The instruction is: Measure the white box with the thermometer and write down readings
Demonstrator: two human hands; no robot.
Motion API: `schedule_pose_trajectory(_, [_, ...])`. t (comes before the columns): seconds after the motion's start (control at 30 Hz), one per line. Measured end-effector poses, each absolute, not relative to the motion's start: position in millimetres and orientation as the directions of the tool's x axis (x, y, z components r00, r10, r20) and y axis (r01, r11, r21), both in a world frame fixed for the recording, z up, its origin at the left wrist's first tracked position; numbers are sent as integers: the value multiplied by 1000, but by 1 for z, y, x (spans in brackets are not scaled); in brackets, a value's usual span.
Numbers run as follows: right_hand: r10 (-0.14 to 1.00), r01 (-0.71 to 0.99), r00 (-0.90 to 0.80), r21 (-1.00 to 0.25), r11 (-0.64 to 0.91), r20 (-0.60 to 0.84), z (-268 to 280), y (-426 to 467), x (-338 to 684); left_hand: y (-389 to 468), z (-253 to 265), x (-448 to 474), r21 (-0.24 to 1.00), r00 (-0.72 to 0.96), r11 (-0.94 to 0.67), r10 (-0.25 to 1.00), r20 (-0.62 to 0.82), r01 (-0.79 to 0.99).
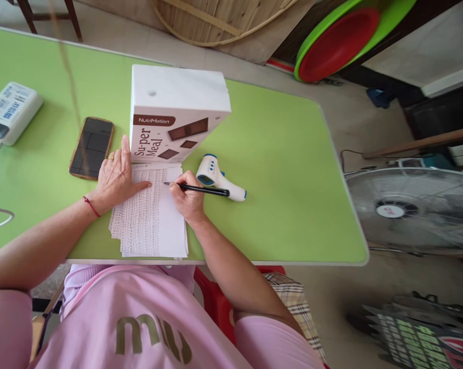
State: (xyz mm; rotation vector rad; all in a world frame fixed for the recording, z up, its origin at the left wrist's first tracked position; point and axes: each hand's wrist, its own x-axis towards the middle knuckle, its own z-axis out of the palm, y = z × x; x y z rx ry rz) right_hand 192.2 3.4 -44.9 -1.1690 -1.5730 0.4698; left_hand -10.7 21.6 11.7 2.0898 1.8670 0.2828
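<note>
Sheets of paper [172, 220], covered on the left with columns of small handwriting, lie in a loose stack at the table's front edge. My right hand [188, 197] is closed around a black pen [212, 190], its tip at the paper's upper right part. My left hand [118, 177] rests flat with fingers spread, the thumb on the sheets and the other fingers by the box's lower left corner. Just behind the paper stands a white box [181, 89] with brown print. A white and blue infrared thermometer [219, 177] lies beside my right hand.
A phone [92, 147] lies left of the box on the green table [285, 179]. Farther left is a white power bank [12, 113] with a cable plugged in. A fan [393, 210] stands past the table's right edge. A red stool [216, 302] is below.
</note>
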Motion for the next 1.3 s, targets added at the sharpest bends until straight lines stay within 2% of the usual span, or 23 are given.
schedule_pose_trajectory(0.27, [860, 459, 110, -793, 400, 498, -48, 4, 194, 23, 10, -12, 364, 126, -92, 990, -70, 927])
schedule_pose_trajectory(0.47, [862, 443, 113, -802, 401, 494, -47, 4, 192, 22, 7, -13, 395, 135, -116, 991, -20, 911])
schedule_pose_trajectory(0.7, [894, 453, 96, -819, 352, 437, -45, 4, 192, 22, 9, -13, 369, 139, -109, 989, -55, 923])
schedule_pose_trajectory(0.97, [872, 423, 137, -823, 378, 471, -45, 4, 192, 23, 10, -13, 374, 150, -122, 987, -48, 919])
schedule_pose_trajectory(1.3, [898, 438, 80, -824, 359, 433, -46, 4, 194, 23, 5, -14, 375, 147, -125, 989, -32, 919])
